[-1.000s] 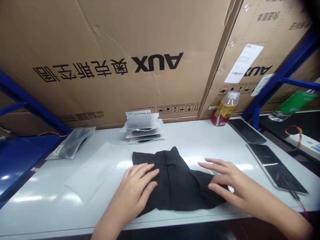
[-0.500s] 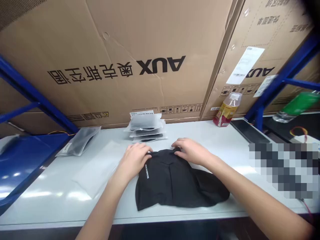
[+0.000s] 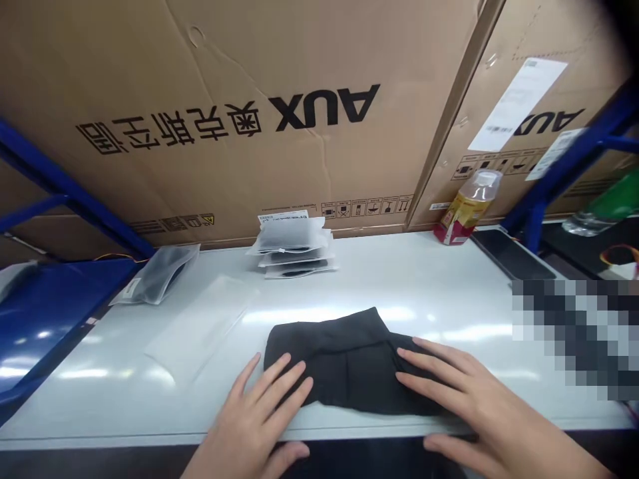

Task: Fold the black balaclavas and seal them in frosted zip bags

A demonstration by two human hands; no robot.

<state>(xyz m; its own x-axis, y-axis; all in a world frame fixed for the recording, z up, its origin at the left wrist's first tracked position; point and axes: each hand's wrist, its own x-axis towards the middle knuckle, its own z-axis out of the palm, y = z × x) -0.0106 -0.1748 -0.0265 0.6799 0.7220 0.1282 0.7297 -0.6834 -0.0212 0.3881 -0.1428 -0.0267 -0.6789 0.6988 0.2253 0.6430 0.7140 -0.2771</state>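
Observation:
A folded black cloth (image 3: 344, 359) lies on the white table (image 3: 424, 293) near its front edge. My left hand (image 3: 259, 416) lies flat with fingers spread on the cloth's near left corner. My right hand (image 3: 462, 399) lies flat, fingers stretched out, on the cloth's right part. Neither hand grips anything.
A stack of clear bagged items (image 3: 292, 246) sits at the table's back, another bag (image 3: 157, 283) at back left, an empty clear bag (image 3: 200, 329) left of the cloth. A bottle (image 3: 466, 209) stands at back right. Large cardboard boxes (image 3: 249, 113) form the wall behind. A blurred patch covers the right.
My hands moved from the cloth's far edge back to its near side, folding the far part over; the white lettering no longer shows and the cloth is a smaller, flatter shape.

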